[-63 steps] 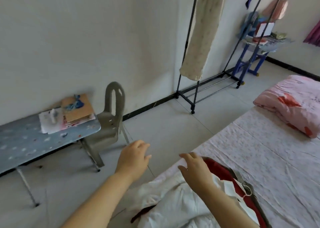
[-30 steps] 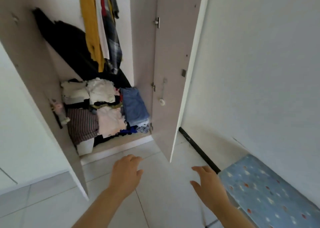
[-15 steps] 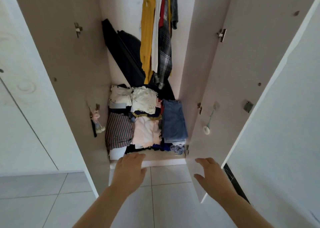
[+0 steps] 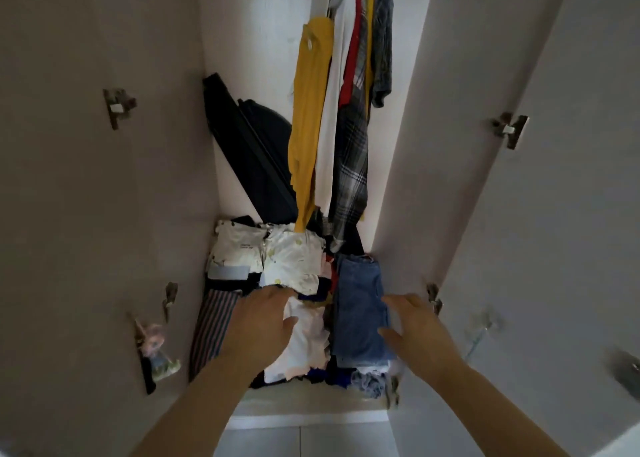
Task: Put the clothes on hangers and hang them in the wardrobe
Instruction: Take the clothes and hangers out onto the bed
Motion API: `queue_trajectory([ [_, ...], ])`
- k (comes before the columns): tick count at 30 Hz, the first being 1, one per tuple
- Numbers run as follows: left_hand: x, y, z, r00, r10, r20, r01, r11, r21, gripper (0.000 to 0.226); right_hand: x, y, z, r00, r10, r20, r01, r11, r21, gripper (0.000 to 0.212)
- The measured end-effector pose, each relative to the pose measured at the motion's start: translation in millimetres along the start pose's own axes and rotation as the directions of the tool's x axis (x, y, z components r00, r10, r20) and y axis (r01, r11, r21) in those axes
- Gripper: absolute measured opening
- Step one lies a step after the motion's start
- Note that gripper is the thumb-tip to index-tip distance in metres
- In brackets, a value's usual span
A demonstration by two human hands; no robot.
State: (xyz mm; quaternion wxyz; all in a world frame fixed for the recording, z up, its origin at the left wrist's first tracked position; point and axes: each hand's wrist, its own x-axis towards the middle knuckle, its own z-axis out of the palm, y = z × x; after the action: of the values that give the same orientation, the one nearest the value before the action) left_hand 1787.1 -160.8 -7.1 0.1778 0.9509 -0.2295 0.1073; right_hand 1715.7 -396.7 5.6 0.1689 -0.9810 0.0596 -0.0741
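I face an open wardrobe (image 4: pixel 408 144). High inside it hang a yellow garment (image 4: pixel 308 117), a white one, a red one and a grey plaid shirt (image 4: pixel 353 158). Piles of folded clothes fill the wardrobe floor: white printed pieces (image 4: pixel 273 252), a striped piece (image 4: pixel 211 321), folded blue jeans (image 4: pixel 360 311). My left hand (image 4: pixel 259 325) reaches out over the pile with relaxed fingers and holds nothing. My right hand (image 4: pixel 415 332) hovers open beside the jeans, also empty. No hanger is in either hand.
Both wardrobe doors stand open, the left door (image 4: pixel 86 179) and the right door (image 4: pixel 519 214), with metal hinges. A dark bag (image 4: pixel 256 155) leans at the back. A small toy figure (image 4: pixel 156 349) hangs on the left door. Pale floor tiles (image 4: pixel 304 439) lie below.
I have turned from the bed to the wardrobe and stepped close. Both empty hands have moved forward from over the floor tiles to over the folded piles.
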Motion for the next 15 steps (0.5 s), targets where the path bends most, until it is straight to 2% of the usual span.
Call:
queue_trajectory([
  [3,61.0,-6.0,-6.4,0.996,-0.01,-0.085,0.009,1.0,-0.007,0.047,67.2,-3.5,-13.8,0.991,-0.119,-0.054,0.12,0.993,0.0,0.05],
  [7,140.1,-10.6,-17.5,0.977,-0.073,-0.199,0.065,0.997,-0.051,0.047,152.4,-18.5,-40.0,0.954,-0.237,-0.186,0.26,0.959,0.113,0.046],
  [11,207.8,-13.0,-40.0,0.945,-0.13,-0.299,0.097,0.988,-0.124,0.047,221.4,-48.2,-77.4,0.842,-0.436,-0.318,0.462,0.887,0.006,0.047],
  [15,269.1,-19.7,-70.0,0.903,-0.126,-0.411,0.058,0.983,-0.174,0.049,283.4,-91.8,-120.8,0.706,-0.586,-0.398,0.6,0.793,-0.104,0.044],
])
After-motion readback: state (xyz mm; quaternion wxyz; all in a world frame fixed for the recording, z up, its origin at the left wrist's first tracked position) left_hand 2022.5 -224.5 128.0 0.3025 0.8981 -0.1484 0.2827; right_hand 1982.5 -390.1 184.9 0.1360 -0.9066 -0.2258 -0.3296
